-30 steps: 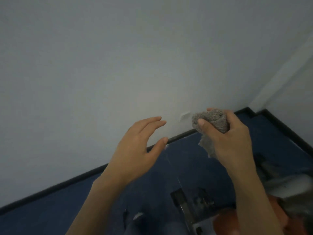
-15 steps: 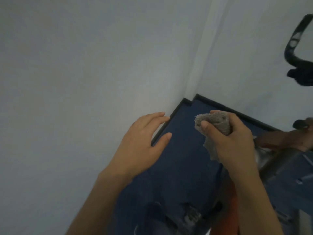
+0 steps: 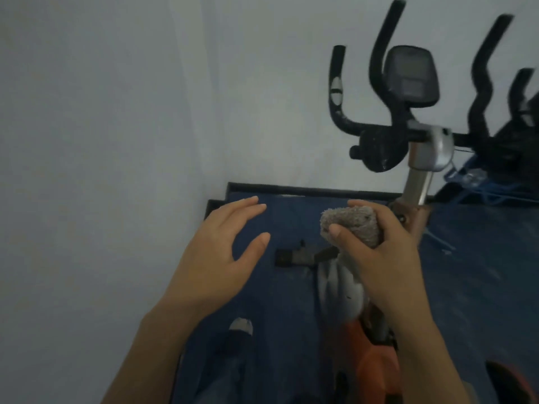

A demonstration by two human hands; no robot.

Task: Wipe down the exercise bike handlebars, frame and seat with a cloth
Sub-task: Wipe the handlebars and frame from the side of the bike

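A pale grey-white wall [image 3: 102, 141] fills the left and top of the view, meeting a second wall at a corner well above the fingertips of both hands. Below it lies a dark blue carpeted floor [image 3: 481, 272] edged by a black skirting strip [image 3: 306, 189], which runs just beyond the left hand's fingertips.

The exercise bike stands up and to the right of the right hand's fingers. Its black curved handlebars [image 3: 379, 53] rise against the wall, with a dark oval display console [image 3: 411, 74] set among them, and a silver-grey metal stem [image 3: 420, 182] drops from the bar clamp toward the knuckles of the right hand. An orange and grey bike body [image 3: 370, 365] shows below the right wrist, partly hidden by the forearm. A black pedal and crank [image 3: 294, 256] lies between the two hands, lower than the fingertips.

The left hand [image 3: 221, 258] is held out bare, palm turned inward, its fingers [image 3: 248, 207] loosely spread and slightly curled, thumb apart from them, gripping nothing. The right hand [image 3: 382, 252] is closed around a fuzzy grey bunched cloth [image 3: 350, 223]: the thumb presses across its front while the other fingers wrap over its top and far side. The cloth is in the air, clear of the bike, beside the stem's lower end and touching no part of the frame or handlebars.
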